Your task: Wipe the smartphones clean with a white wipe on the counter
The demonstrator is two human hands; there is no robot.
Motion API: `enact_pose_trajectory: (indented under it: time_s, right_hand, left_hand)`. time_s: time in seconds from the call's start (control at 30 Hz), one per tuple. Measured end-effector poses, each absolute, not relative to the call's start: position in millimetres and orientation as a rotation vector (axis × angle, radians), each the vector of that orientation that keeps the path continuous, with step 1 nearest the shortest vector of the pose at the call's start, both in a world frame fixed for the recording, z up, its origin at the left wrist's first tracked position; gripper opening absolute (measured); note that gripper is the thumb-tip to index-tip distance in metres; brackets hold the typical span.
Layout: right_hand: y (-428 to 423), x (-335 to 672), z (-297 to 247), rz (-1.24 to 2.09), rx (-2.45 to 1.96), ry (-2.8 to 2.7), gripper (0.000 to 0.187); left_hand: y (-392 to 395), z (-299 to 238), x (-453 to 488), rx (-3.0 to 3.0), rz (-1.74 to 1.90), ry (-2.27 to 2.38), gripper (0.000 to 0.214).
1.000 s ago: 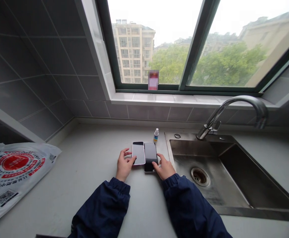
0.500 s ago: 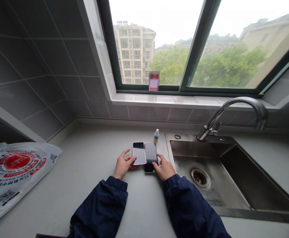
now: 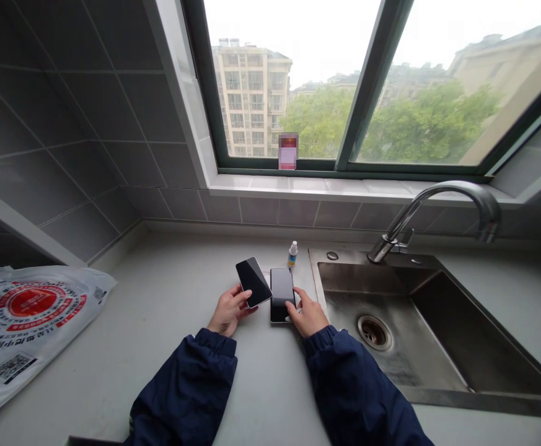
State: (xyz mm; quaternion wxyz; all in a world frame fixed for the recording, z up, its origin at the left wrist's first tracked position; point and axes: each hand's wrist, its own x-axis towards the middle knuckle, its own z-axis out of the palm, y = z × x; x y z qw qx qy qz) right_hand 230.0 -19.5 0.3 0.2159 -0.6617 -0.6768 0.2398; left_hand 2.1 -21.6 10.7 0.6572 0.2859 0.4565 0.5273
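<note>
My left hand (image 3: 229,310) is closed on the lower left part of a phone (image 3: 253,283) with a dark screen and a pale rim. That phone is tilted to the left, its thumb-side edge pinched between thumb and fingers. Right beside it is a second dark-screened phone (image 3: 281,291), upright in the view and on or just above the counter. My right hand (image 3: 308,314) grips this one by its right edge, thumb on the front and fingers at the side. A small white bottle (image 3: 292,254) with a blue and yellow label stands just behind the second phone.
A steel sink (image 3: 419,328) is set into the pale counter (image 3: 168,291) at the right, with a curved faucet (image 3: 419,201) behind it. At the left lies a white plastic bag (image 3: 61,347) with red print. A window (image 3: 344,164) rises behind the counter.
The phone in my left hand has turned anticlockwise, its top swinging left, and its screen now looks darker. My right hand and the second phone have hardly moved.
</note>
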Motion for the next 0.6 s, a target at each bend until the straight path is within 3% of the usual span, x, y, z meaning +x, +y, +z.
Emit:
enact_pose_trajectory:
  time_s: [0.17,0.6]
  right_hand:
    - [-18,231,-2,0.647,-1.805,-1.877,0.046]
    - [-19,233,3,0.574,-1.777,-1.831,0.043]
  left_hand:
    - [-28,16,9,0.621,1.101,0.887,0.052]
    - [-30,5,26,0.384,1.039,0.762,0.044]
